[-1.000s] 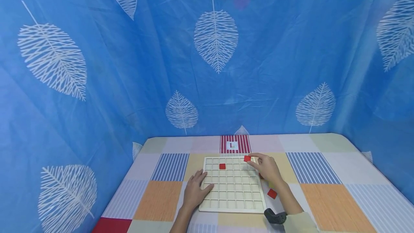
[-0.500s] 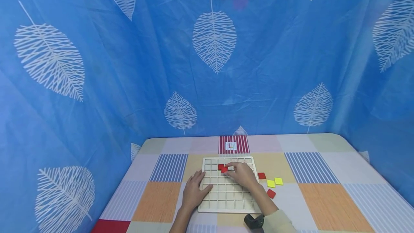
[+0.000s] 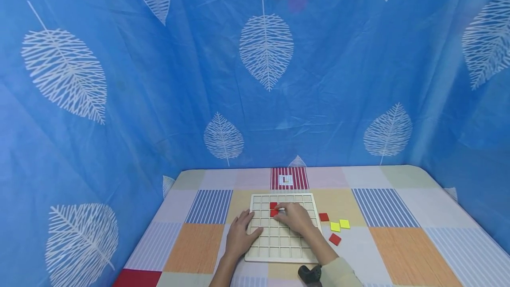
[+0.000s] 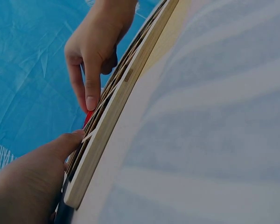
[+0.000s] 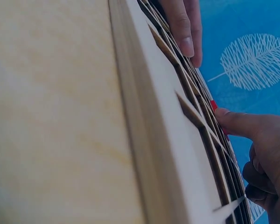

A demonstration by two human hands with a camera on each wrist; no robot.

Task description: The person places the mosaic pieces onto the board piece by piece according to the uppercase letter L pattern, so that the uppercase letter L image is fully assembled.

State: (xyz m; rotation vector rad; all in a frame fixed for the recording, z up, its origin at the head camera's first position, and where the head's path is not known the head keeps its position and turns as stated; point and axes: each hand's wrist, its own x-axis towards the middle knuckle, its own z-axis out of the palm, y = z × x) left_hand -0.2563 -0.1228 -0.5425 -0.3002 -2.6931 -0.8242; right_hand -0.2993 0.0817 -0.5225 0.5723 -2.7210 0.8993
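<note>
A pale wooden grid board (image 3: 285, 251) lies on the table in the head view. One red tile (image 3: 273, 205) sits in a cell near its far side. Directly on the near side of it is a second red tile (image 3: 273, 213), pinched at the board's surface between thumb and finger of my right hand (image 3: 296, 218). The left wrist view shows those fingertips on red at the grid. My left hand (image 3: 238, 236) rests on the board's left edge, thumb lying across the cells and fingers spread along the rim.
Right of the board lie two loose red tiles (image 3: 335, 239) and two yellow tiles (image 3: 335, 226). A small printed grid card (image 3: 285, 180) is beyond the board. Blue leaf-patterned sheeting (image 3: 318, 79) hangs behind the patchwork-covered table (image 3: 398, 251).
My right hand has carried a red tile from the board's far right corner leftward and down beside the first red tile, where it now lies level. My left hand has stayed put.
</note>
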